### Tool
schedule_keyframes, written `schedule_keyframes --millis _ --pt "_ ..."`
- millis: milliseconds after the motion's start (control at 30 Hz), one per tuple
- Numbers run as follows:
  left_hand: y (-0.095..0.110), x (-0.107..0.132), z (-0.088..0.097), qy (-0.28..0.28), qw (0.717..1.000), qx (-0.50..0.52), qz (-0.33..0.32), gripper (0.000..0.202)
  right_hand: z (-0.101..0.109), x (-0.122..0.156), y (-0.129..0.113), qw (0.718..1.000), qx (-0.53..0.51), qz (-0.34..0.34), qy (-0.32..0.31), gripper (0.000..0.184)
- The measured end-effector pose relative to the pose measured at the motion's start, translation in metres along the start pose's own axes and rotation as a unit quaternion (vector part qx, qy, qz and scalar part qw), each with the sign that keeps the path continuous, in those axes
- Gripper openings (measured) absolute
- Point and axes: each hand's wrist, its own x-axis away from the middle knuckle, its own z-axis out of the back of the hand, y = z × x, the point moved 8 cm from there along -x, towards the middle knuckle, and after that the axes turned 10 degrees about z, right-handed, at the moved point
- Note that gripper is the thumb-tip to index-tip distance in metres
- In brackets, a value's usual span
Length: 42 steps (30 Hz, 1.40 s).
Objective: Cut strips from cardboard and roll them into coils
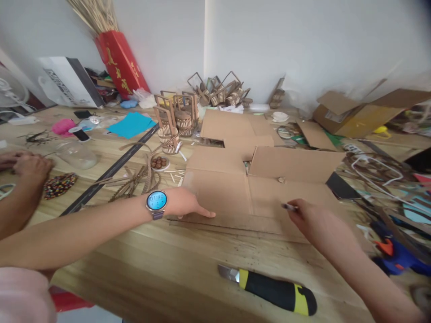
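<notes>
A flattened brown cardboard box (218, 190) lies unfolded on the wooden table in front of me, one flap (296, 163) standing up at the right. My left hand (185, 202), with a watch at the wrist, rests on its near left part, one finger stretched out along the board and the others partly hidden. Over the right part, my right hand (308, 216) is closed on a short pen (288, 207), its dark end pointing left; most of it is hidden by the fingers. Nearer to me lies a black and yellow utility knife (269, 289), its blade out.
Small woven baskets (183, 121) stand behind the cardboard. Brown strips (138, 181) and a dish of brown beads (160, 163) lie left. A blue glue gun (400, 255) and cables are at right. Another person's hands (28, 166) work at far left, near a glass jar (76, 154).
</notes>
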Motion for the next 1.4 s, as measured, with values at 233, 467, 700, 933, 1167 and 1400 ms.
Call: schedule_keyframes --millis 233,467,700,933,1167,1400 --pt "0.022 0.01 -0.009 0.081 0.989 -0.094 -0.078 0.06 -0.022 -0.014 -0.025 0.996 -0.021 0.086 0.014 0.045" --pt "0.007 -0.007 -0.01 0.171 0.982 -0.073 -0.004 0.04 -0.008 0.039 -0.015 0.964 -0.032 0.225 0.139 0.04" --pt "0.033 0.0 -0.003 0.216 0.975 -0.044 -0.033 0.035 -0.023 0.066 -0.011 0.945 0.019 0.298 0.138 0.041" --pt "0.044 0.006 -0.027 0.216 0.972 -0.074 -0.059 0.053 -0.041 0.053 -0.015 0.901 0.112 0.395 0.143 0.042" --pt "0.045 0.011 -0.034 0.244 0.953 -0.15 -0.098 0.045 -0.041 0.054 -0.022 0.875 0.169 0.436 0.125 0.038" --pt "0.027 0.018 -0.031 0.23 0.969 -0.087 -0.036 0.036 -0.034 0.041 -0.012 0.931 0.099 0.345 0.064 0.034"
